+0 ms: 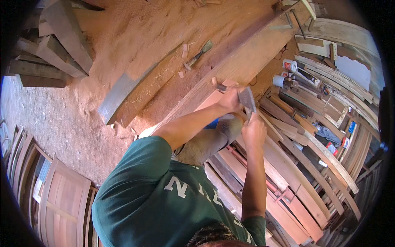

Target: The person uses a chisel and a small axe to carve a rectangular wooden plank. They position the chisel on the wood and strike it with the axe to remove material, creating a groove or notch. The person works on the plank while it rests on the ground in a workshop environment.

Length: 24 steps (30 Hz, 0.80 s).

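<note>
Hair, blade seemingly in right hand

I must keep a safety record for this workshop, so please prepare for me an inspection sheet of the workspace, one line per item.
Surface: long wooden beam; orange sawdust covers much of the ground beside it.
Things in use: flat grey tool, blurred; dark tool with a wooden end by the left hand.
Clutter: small wood blocks, a loose flat-ended tool, white bucket.
Hands: right hand appears closed on the grey tool's handle; left hand's grip unclear.
Cables: a thin cord-like curve near the beam; kind unclear.
Surroundings: timber stacked at picture right; framed wooden panel at lower left.
</note>
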{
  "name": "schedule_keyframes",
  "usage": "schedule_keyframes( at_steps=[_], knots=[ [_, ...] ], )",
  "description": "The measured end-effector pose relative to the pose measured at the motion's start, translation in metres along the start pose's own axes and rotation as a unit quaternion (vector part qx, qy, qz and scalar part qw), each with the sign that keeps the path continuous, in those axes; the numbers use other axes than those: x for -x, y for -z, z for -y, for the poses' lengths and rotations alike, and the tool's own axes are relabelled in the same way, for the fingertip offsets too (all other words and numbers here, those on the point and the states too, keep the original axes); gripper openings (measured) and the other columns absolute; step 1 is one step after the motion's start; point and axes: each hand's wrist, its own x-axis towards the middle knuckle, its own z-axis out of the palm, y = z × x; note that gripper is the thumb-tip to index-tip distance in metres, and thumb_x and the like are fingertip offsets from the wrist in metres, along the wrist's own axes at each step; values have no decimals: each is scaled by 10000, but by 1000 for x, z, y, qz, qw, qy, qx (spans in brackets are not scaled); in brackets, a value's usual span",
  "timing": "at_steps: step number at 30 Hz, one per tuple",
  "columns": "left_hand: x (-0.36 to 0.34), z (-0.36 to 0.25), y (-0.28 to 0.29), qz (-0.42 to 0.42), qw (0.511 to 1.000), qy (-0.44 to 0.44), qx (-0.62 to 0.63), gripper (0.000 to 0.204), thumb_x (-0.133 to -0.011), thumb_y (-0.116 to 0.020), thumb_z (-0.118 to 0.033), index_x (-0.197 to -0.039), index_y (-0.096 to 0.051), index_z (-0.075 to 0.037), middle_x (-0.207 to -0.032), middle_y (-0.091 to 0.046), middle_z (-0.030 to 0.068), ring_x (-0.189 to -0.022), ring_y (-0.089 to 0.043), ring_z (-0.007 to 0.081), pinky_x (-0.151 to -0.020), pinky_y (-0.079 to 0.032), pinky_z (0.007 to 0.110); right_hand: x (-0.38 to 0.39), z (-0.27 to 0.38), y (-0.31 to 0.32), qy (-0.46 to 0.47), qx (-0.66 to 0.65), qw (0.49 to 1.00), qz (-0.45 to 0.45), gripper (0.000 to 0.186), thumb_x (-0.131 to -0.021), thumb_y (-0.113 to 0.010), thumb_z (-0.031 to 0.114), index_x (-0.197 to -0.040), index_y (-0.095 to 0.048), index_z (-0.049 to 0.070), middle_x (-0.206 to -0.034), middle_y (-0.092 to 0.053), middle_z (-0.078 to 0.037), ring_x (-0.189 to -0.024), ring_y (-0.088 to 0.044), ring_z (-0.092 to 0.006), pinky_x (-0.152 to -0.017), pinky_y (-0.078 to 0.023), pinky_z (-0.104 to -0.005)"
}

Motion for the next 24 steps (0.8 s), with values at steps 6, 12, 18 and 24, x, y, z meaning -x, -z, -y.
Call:
schedule_keyframes(
  at_steps=[6,12,18,24],
  knots=[
    [1,-27,-4,10,998,-55,-30,379,-639,-697,-6,-1015,-664,-45,-1020,-698,167,-1009,-634,428,-877,-501,504,14,1,23,-17,-71,997,-40,328,-893,-660,123,-1204,-637,24,-955,-711,-283,-909,-690,-475,-808,-525,-571],
    [-2,-36,-19,-141,985,-29,99,278,-628,-690,63,-866,-588,-40,-861,-614,159,-887,-603,414,-782,-472,481,15,4,62,-15,-77,994,-79,321,-892,-678,146,-1185,-656,14,-932,-710,-284,-884,-689,-479,-796,-532,-558],
    [11,-27,-3,-100,992,-44,59,247,-657,-720,50,-849,-610,-61,-834,-618,107,-892,-617,356,-806,-477,456,4,-6,13,36,-2,999,-11,361,-895,-636,129,-1234,-552,37,-851,-700,-287,-817,-696,-469,-769,-530,-590],
    [-1,-26,-6,-103,987,-30,122,249,-686,-735,25,-897,-644,-69,-841,-631,96,-895,-623,340,-841,-485,449,13,6,40,30,-61,996,-65,363,-889,-645,123,-1238,-581,45,-883,-707,-276,-827,-695,-469,-759,-524,-590]
  ],
)
